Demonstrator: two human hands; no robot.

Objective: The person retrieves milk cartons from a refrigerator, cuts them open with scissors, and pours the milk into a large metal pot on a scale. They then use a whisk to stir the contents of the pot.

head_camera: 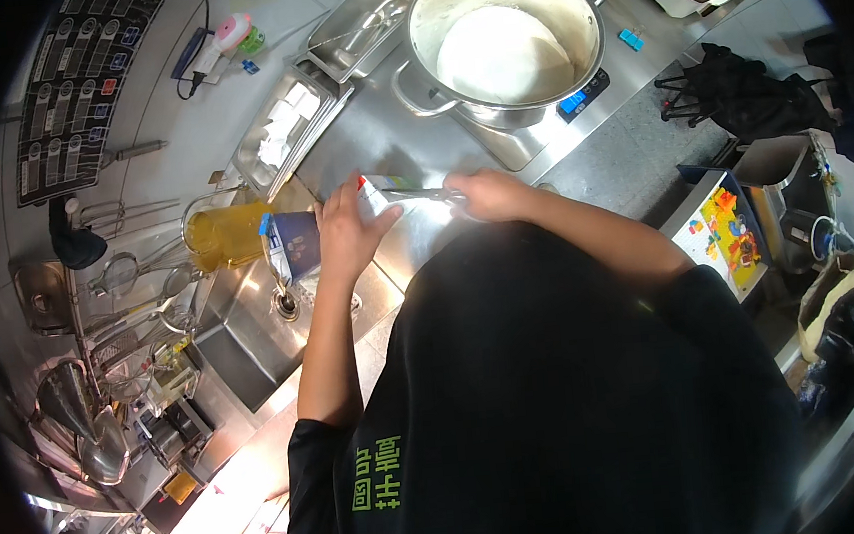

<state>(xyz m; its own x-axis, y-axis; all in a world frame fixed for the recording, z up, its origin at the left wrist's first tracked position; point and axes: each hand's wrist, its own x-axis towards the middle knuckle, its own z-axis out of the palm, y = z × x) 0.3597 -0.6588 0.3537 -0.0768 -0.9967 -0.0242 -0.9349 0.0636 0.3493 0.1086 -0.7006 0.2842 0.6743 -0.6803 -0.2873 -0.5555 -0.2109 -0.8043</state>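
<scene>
My left hand (349, 232) grips a small carton (392, 182) with white, red and green printing, standing on the steel counter (425, 237). In my right hand (485, 193) is a pair of metal scissors (421, 191), their blades lying across the carton's top edge. Whether they are cutting into it cannot be made out. A dark blue packet (301, 243) stands just left of my left hand. Ahead, a large two-handled steel pot (433, 78) holds a white mass (500, 50). It rests on a digital scale (585, 96) with a lit blue display.
A yellow see-through pitcher (232, 233) stands by the sink (253, 356) on the left. Steel pans (288, 131) with white pieces line the wall. Whisks and strainers (126, 272) hang at left. An open drawer (718, 236) with colourful contents juts out at right.
</scene>
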